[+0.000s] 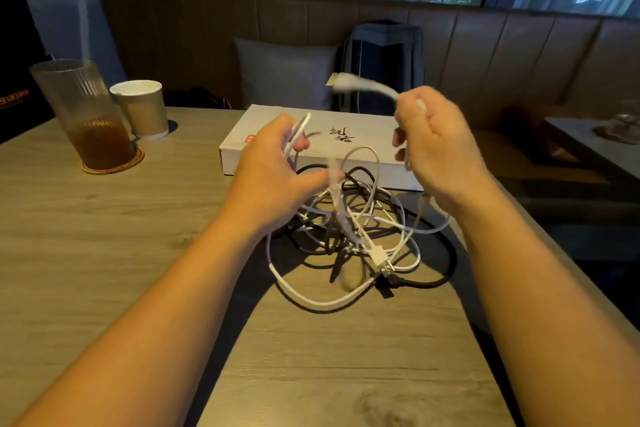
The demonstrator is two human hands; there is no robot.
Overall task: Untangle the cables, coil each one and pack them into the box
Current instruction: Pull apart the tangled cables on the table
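Head view. The wooden table (104, 253) fills most of the frame. The white box (367, 121) lies flat on it with the lid on, so nothing looks packed yet, and all positions below are taken from the box. Just in front of it, on the person's side, sits the tangle (349, 229) of black and white cables looped through one another. Its far loops reach the box's near wall, but whether they touch it I cannot tell. Both hands are raised above the box's near edge, probably so the snarl hangs and its crossings open up. The right hand (436, 149), over the box's right end, has its fingers curled tight round a white cable (375, 180). The free plug end (346, 81) sticks up out of the fist, above the box's far edge and motion-blurred — likely the end being worked back through the loops. The left hand (273, 166), over the box's left part, is half closed, with a white strand pinched between thumb and fingers. Whether that strand belongs to the same cable is unclear. My read is that one hand anchors while the other draws out slack. To the box's left, well apart, stand a ribbed glass (90, 114) of brown drink and a paper cup (142, 107), both clear of the work. This looks like early untangling, with no coil formed.
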